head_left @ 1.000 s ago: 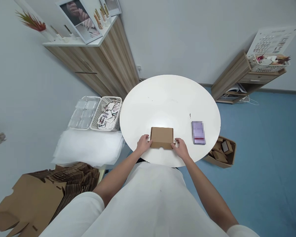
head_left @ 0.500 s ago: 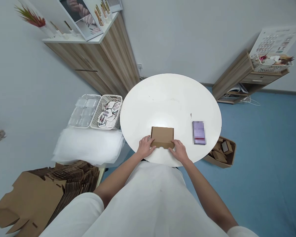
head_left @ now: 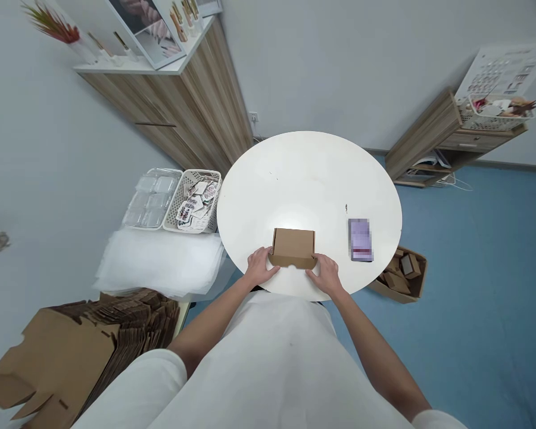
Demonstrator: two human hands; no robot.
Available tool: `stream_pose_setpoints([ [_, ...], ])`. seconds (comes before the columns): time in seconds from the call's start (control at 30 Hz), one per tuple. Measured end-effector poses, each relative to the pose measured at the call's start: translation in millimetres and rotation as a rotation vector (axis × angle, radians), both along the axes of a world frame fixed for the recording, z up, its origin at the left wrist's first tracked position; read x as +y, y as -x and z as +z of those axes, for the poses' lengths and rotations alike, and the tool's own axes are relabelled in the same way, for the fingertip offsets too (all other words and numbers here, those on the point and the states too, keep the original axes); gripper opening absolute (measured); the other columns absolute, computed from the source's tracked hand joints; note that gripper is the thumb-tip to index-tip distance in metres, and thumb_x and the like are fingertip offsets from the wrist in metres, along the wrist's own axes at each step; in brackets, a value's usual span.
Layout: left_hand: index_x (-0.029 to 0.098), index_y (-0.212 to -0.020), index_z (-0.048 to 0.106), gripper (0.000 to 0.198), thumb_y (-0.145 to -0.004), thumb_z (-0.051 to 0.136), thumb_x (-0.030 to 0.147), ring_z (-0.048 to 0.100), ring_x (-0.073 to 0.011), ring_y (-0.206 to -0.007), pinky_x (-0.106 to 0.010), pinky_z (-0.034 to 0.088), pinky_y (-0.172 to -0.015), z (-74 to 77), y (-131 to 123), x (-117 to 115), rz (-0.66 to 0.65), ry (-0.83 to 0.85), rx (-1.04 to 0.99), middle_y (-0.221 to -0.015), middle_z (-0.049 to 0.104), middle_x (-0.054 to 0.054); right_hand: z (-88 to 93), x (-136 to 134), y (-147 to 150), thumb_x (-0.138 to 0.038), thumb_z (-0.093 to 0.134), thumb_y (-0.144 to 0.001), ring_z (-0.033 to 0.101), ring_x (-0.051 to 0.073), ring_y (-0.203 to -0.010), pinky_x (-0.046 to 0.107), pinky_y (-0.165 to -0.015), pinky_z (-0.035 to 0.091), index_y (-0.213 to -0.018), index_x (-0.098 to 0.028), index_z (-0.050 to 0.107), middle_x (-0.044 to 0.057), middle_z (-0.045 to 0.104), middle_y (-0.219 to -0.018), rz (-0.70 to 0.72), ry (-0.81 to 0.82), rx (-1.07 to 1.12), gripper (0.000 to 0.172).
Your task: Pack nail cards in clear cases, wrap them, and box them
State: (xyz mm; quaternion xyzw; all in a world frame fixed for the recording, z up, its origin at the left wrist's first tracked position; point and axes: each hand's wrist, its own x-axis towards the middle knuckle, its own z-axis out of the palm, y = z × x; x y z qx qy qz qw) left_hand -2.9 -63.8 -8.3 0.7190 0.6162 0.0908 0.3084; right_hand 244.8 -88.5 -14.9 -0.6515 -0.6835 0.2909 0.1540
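A small closed brown cardboard box (head_left: 293, 245) sits near the front edge of the round white table (head_left: 308, 179). My left hand (head_left: 259, 267) grips its near left corner with curled fingers. My right hand (head_left: 325, 274) holds the near right corner, thumb on the front face. A purple blurred flat packet (head_left: 360, 239) lies on the table to the right of the box, apart from both hands.
Left of the table stand a white basket of small cards (head_left: 195, 202), a clear plastic tray (head_left: 152, 198) and a white sheet pile (head_left: 161, 260). Flat cardboard blanks (head_left: 84, 339) are stacked at lower left. A carton with small boxes (head_left: 401, 274) sits on the blue floor at right.
Both hands have slid from the box's sides to its near corners and front edge. The box has stayed in nearly the same spot.
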Motion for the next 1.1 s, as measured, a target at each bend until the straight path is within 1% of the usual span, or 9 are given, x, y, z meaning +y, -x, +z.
stream_pose_setpoints([
  [0.17, 0.024, -0.123, 0.035, 0.065, -0.066, 0.061, 0.039, 0.040, -0.0278, -0.114, -0.044, 0.029, -0.092, 1.8, -0.6, 1.5, -0.030, -0.004, -0.036, -0.116, 0.050, -0.008, 1.7, 0.1, 0.4, -0.040, 0.052, -0.071, 0.047, 0.025, -0.107, 0.044, -0.093, 0.027, -0.116, -0.023, 0.042, 0.007, 0.054, -0.114, 0.020, 0.026, 0.020, 0.049],
  [0.33, 0.024, -0.124, 0.034, 0.069, -0.062, 0.065, 0.035, 0.042, -0.0277, -0.113, -0.045, 0.028, -0.093, 3.8, -0.7, 0.8, -0.018, -0.028, -0.088, -0.118, 0.049, -0.008, 6.5, 0.8, -0.2, -0.040, 0.054, -0.070, 0.045, 0.025, -0.109, 0.045, -0.094, 0.027, -0.117, -0.023, 0.041, 0.007, 0.053, -0.116, 0.013, 0.047, 0.066, 0.051],
  [0.47, 0.024, -0.126, 0.032, 0.073, -0.062, 0.066, 0.033, 0.043, -0.0270, -0.112, -0.045, 0.029, -0.094, 8.5, 0.1, 1.7, -0.004, -0.054, -0.157, -0.119, 0.048, -0.008, 12.2, 3.2, -2.1, -0.041, 0.055, -0.069, 0.045, 0.025, -0.109, 0.046, -0.093, 0.030, -0.118, -0.023, 0.041, 0.007, 0.052, -0.116, -0.008, 0.014, 0.125, 0.054],
  [0.57, 0.024, -0.128, 0.031, 0.074, -0.063, 0.066, 0.033, 0.045, -0.0249, -0.108, -0.042, 0.033, -0.092, 13.7, -0.9, 5.5, 0.004, -0.075, -0.228, -0.116, 0.049, -0.009, 17.1, 7.4, -4.6, -0.042, 0.057, -0.069, 0.046, 0.025, -0.107, 0.045, -0.091, 0.033, -0.120, -0.024, 0.039, 0.008, 0.051, -0.116, -0.034, -0.035, 0.199, 0.057],
  [0.67, 0.023, -0.126, 0.034, 0.068, -0.066, 0.064, 0.033, 0.047, -0.0223, -0.105, -0.037, 0.039, -0.087, 18.2, -4.0, 10.9, 0.034, -0.097, -0.318, -0.114, 0.049, -0.008, 21.2, 12.5, -7.6, -0.042, 0.058, -0.069, 0.047, 0.024, -0.106, 0.043, -0.089, 0.037, -0.121, -0.023, 0.039, 0.009, 0.051, -0.116, -0.059, -0.077, 0.295, 0.058],
  [0.73, 0.023, -0.124, 0.038, 0.060, -0.070, 0.061, 0.033, 0.048, -0.0205, -0.103, -0.034, 0.040, -0.085, 20.0, -6.8, 14.2, 0.081, -0.098, -0.366, -0.112, 0.049, -0.008, 23.0, 15.5, -9.3, -0.042, 0.056, -0.072, 0.048, 0.023, -0.104, 0.041, -0.088, 0.038, -0.122, -0.023, 0.040, 0.009, 0.052, -0.114, -0.084, -0.096, 0.356, 0.056],
  [0.83, 0.023, -0.120, 0.044, 0.045, -0.078, 0.052, 0.035, 0.052, -0.0176, -0.093, -0.031, 0.044, -0.078, 21.0, -10.8, 17.8, 0.171, -0.043, -0.413, -0.106, 0.052, -0.007, 24.6, 18.6, -10.8, -0.044, 0.048, -0.078, 0.049, 0.021, -0.101, 0.040, -0.088, 0.039, -0.122, -0.022, 0.042, 0.008, 0.053, -0.110, -0.125, -0.101, 0.426, 0.049],
  [0.9, 0.023, -0.118, 0.046, 0.039, -0.080, 0.048, 0.035, 0.054, -0.0161, -0.087, -0.030, 0.046, -0.074, 21.1, -12.3, 19.0, 0.205, 0.000, -0.434, -0.101, 0.053, -0.006, 25.3, 19.7, -11.1, -0.046, 0.042, -0.082, 0.050, 0.021, -0.101, 0.040, -0.088, 0.039, -0.122, -0.023, 0.043, 0.008, 0.054, -0.110, -0.146, -0.085, 0.456, 0.046],
  [1.1, 0.024, -0.118, 0.048, 0.038, -0.082, 0.046, 0.037, 0.054, -0.0153, -0.085, -0.029, 0.046, -0.073, 20.3, -12.0, 20.3, 0.215, 0.048, -0.442, -0.095, 0.053, -0.004, 27.5, 22.1, -11.4, -0.048, 0.031, -0.086, 0.050, 0.019, -0.101, 0.037, -0.089, 0.039, -0.122, -0.023, 0.047, 0.007, 0.056, -0.106, -0.188, -0.018, 0.468, 0.046],
])
